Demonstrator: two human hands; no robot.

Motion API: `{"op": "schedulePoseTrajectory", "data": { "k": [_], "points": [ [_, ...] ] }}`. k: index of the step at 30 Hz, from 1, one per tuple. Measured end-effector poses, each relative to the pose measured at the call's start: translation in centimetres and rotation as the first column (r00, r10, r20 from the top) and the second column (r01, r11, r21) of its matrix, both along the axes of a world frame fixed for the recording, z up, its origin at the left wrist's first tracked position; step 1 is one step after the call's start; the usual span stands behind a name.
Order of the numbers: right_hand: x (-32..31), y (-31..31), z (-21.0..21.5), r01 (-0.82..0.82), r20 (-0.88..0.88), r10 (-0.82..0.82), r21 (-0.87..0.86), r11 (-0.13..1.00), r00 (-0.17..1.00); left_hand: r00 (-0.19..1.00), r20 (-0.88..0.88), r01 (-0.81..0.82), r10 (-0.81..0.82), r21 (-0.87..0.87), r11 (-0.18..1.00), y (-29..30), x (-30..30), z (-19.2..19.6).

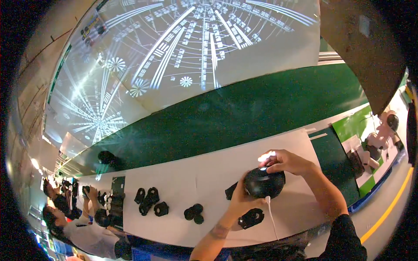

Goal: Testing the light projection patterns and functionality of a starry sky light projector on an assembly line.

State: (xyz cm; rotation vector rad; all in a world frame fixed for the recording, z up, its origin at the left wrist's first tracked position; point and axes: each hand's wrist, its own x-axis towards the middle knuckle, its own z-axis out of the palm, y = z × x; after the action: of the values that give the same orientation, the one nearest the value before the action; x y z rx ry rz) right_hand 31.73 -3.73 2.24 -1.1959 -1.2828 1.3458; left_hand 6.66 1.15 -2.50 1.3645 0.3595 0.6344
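Nearest us, our left hand (242, 202) grips the side of a rounded black device (264, 185) over the white table (174, 175); our right hand (289, 162) curls at its lit top, its hold unclear. We judge it hard, slippery, fairly light: best cradled low, clear of the white cable (271, 215).

text: none readable | projected chart (191, 43): marks possibly numerals, too blurred

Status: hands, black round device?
Left hand holding black round device. Right hand at its top. White cord running from device. One black part near cord, on white table.
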Motion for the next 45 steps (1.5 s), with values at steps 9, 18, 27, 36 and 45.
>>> {"op": "schedulePoseTrajectory", "data": {
  "k": [9, 18, 27, 36, 45],
  "points": [
    [-0.6, 0.5, -0.7, 0.037, -0.08, -0.052, -0.183, 0.982, 0.995, 0.946, -0.286, -0.155, 0.155, 0.021, 0.988, 0.3, 0.3, -1.8],
    [-0.1, 0.3, -2.5, 0.052, -0.135, -0.082, -0.21, 0.976, 0.987, 0.939, -0.266, -0.189, 0.218, 0.131, 0.973, 0.1, -0.2, -1.6],
    [1.4, 1.5, -6.4, -0.074, -0.329, -0.003, -0.221, 0.972, 0.944, 0.935, -0.244, -0.254, 0.258, 0.049, 0.966, -0.6, 0.1, -0.6],
    [1.5, 1.0, -5.0, -0.041, -0.263, -0.028, -0.25, 0.967, 0.964, 0.956, -0.218, -0.212, 0.194, -0.06, 0.975, -0.6, 0.3, -1.8],
    [1.3, 1.6, -6.2, -0.129, -0.394, 0.006, -0.286, 0.949, 0.919, 0.917, -0.323, -0.231, 0.232, 0.041, 0.972, -0.2, -0.3, -2.6]
  ]
}}
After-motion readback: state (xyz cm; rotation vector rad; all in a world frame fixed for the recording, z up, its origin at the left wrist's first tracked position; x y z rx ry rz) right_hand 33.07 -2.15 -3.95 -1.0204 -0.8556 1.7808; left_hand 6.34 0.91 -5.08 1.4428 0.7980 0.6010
